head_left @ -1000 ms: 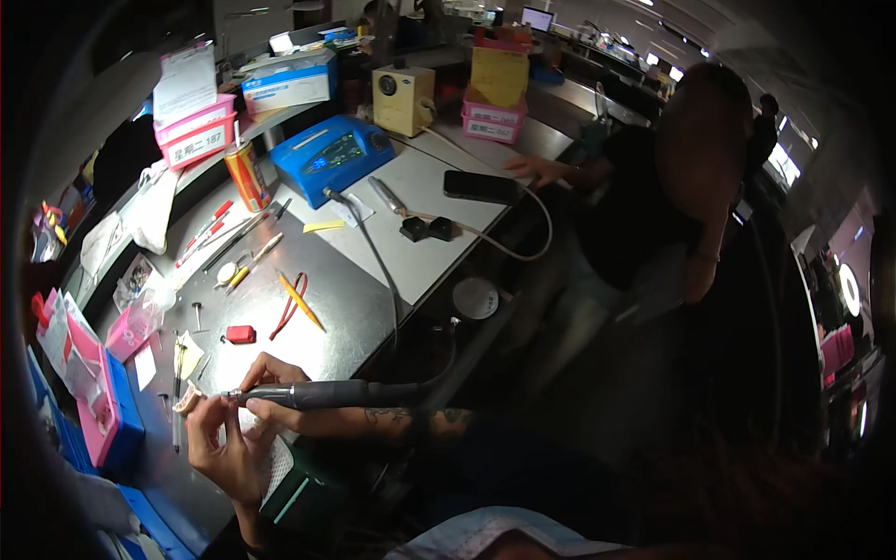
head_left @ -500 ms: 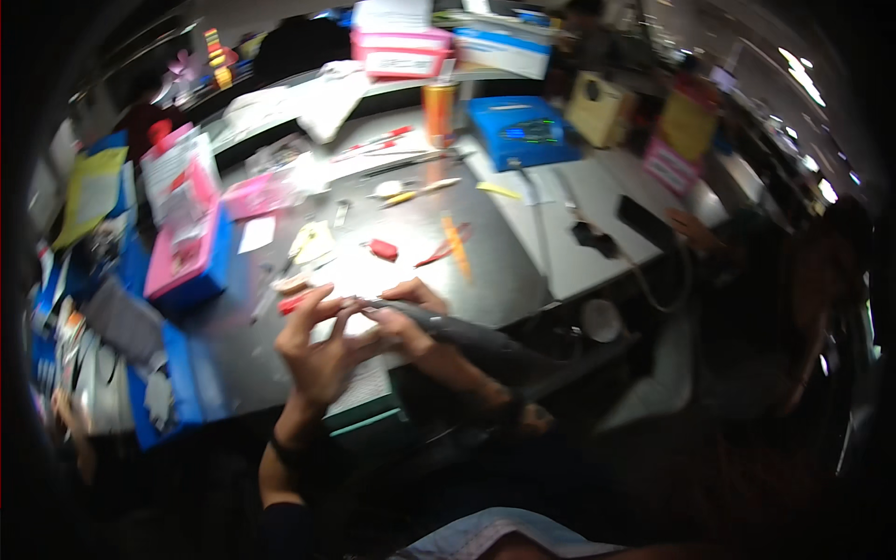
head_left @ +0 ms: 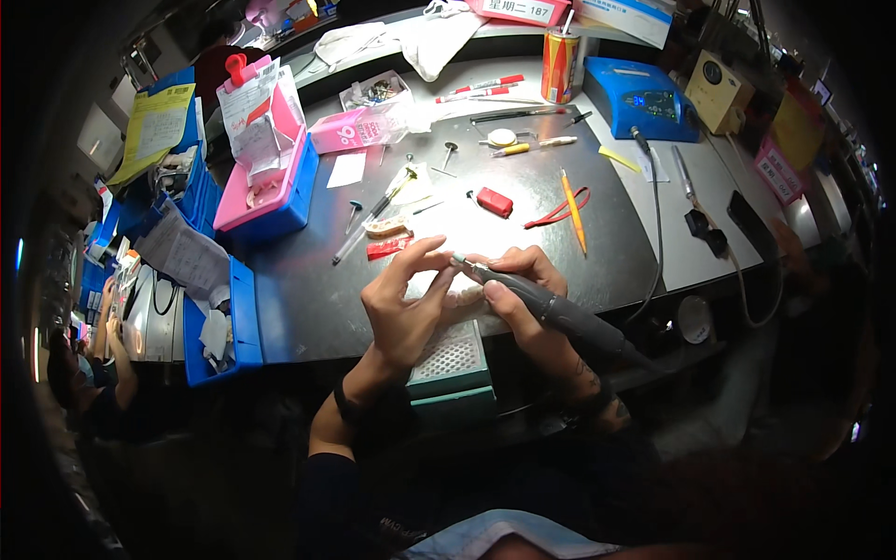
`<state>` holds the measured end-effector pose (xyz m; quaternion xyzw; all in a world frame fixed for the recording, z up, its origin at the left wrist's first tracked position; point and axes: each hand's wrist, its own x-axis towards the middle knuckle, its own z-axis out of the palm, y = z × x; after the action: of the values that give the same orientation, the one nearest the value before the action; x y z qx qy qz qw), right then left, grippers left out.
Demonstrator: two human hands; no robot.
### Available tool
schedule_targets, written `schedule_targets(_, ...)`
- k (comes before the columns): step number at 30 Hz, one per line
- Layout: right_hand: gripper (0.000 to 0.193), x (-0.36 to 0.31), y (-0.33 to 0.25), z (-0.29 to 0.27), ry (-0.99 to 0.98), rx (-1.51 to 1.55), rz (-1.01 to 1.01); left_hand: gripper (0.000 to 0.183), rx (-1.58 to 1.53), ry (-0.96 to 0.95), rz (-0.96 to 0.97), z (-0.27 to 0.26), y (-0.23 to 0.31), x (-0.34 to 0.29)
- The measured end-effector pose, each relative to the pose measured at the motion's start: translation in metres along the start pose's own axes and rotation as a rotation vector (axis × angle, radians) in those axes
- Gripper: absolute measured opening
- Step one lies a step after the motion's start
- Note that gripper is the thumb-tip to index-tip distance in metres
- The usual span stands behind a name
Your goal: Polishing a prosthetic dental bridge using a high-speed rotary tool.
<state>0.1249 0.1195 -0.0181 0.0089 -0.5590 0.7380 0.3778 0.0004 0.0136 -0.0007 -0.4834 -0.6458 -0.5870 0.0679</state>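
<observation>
My right hand (head_left: 532, 303) is wrapped round a dark grey rotary handpiece (head_left: 560, 313), whose cable end points to the lower right. At its tip is a small pale bit (head_left: 457, 259). The thumb and index finger of my left hand (head_left: 403, 303) pinch this bit. Just below the fingertips a pale, tooth-like model (head_left: 465, 296) shows, partly hidden by the hands. Under them sits a green box with a perforated white top (head_left: 448, 357). Beyond the hands lie a red block (head_left: 495, 203), an orange pencil-like stick (head_left: 573, 213) and a small red packet (head_left: 388, 246).
A blue control unit (head_left: 639, 101) with a lit display stands at the back right, near a drink can (head_left: 560, 67). On the left are a pink-and-blue box (head_left: 303, 191) and a blue tray (head_left: 247, 313). Several mounted burs and a pen (head_left: 381, 205) lie on the metal bench.
The view has turned, so the bench sits farther right and higher, and the blur is gone. Both hands stay together at the handpiece tip.
</observation>
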Motion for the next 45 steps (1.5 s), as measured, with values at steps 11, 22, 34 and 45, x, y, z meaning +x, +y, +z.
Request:
schedule_targets(11,0.019,0.002,0.001,-0.001,-0.083,-0.039,-0.078,0.039,-0.075,0.009,-0.119,0.0,0.006,-0.002)
schedule_targets(22,0.017,0.003,-0.005,0.005,-0.072,-0.055,-0.115,0.034,-0.005,0.037,-0.051,-0.003,0.001,-0.003)
schedule_targets(34,0.019,0.0,0.006,0.0,-0.121,-0.151,-0.169,0.033,0.014,0.032,-0.026,-0.005,0.003,-0.005)
schedule_targets(45,0.02,-0.003,-0.001,-0.002,-0.037,-0.133,-0.029,0.035,0.087,-0.014,-0.02,-0.005,0.012,-0.005)
